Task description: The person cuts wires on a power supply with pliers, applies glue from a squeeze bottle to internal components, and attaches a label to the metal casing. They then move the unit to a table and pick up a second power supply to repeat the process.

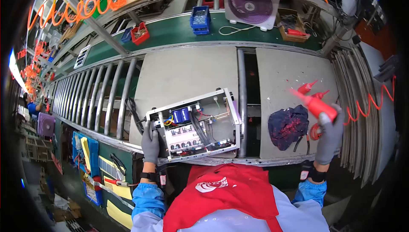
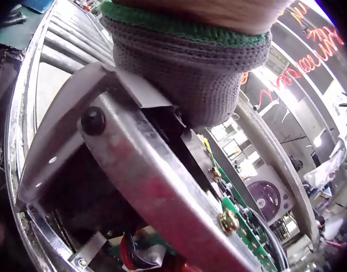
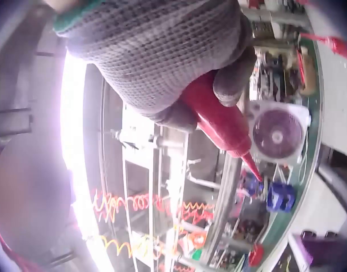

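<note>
My gloved left hand [image 1: 150, 143] grips the left side of an open metal case [image 1: 224, 150] with blue capacitors [image 1: 181, 115], circuit boards and wires inside. In the left wrist view, the glove [image 2: 185, 85] sits behind the case's metal edge [image 2: 156, 175], and its fingers are hidden. Over the board to the right, my right hand [image 1: 331, 136] holds a red squeeze bottle [image 1: 317, 106] with a pointed nozzle. The right wrist view shows fingers and thumb wrapped round this bottle [image 3: 219, 122], nozzle away from the palm. Two more red bottles [image 1: 305, 88] lie just beyond it.
A dark rag [image 1: 288, 127] with red specks lies on the right board [image 1: 272, 74]. Metal rollers [image 1: 93, 95] run off to the left. Behind are a blue parts bin [image 1: 200, 20], a red bin [image 1: 139, 33], a purple fan [image 1: 250, 8] and a cardboard box [image 1: 294, 25].
</note>
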The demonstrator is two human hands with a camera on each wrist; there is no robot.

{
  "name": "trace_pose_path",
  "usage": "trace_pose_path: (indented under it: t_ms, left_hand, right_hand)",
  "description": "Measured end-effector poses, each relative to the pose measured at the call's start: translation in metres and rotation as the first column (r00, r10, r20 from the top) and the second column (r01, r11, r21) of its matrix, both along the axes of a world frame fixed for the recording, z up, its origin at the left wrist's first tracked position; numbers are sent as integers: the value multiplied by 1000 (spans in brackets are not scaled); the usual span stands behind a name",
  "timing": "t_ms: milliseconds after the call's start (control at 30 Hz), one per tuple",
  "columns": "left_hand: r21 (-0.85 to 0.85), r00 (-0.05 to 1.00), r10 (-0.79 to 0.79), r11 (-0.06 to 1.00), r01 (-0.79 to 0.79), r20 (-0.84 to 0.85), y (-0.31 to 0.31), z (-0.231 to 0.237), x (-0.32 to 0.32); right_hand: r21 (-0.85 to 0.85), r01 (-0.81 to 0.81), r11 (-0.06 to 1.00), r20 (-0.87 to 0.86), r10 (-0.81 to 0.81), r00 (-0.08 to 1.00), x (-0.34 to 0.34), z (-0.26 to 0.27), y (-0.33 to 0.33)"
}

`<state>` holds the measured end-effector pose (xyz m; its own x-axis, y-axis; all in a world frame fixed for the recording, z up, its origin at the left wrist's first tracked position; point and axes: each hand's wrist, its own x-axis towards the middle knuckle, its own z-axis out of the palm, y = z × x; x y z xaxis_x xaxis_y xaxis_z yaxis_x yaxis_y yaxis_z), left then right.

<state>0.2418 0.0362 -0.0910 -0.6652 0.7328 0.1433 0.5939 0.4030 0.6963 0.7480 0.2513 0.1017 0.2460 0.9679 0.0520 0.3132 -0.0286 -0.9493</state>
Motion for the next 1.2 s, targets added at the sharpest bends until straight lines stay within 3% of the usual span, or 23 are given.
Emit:
trace_pose_path:
  t_ms: [67,100,167,300,400,633,1200]
  left_hand:
    - [-28,1000,17,999,-17,-16,1,6,4]
    - [-27,999,22,999,-23,-33,-1,1,2]
    - [-23,999,5,1000,-6,-48,-1,4,2]
    - [-57,999,21,998,-23,-36,0,5,2]
    - [-56,999,8,998,-10,-51,-1,3,0]
    - [-36,1000,3,999,-3,-14,3,12,4]
    - [-7,1000,-16,1000,16,-6,1,3,0]
  right_hand:
    - [-24,-181,983,-9,180,984,-35,-12,-9]
    - [98,-288,953,211,263,942,-42,-35,-5]
    - [141,-412,900,151,392,908,-90,-39,-13]
    - [263,-618,741,288,551,784,-154,-74,-13]
    - [288,-651,702,346,558,755,-187,-88,-10]
    - [174,-657,733,266,608,748,-215,-113,-4]
    - [159,-624,765,213,590,779,-226,-132,2]
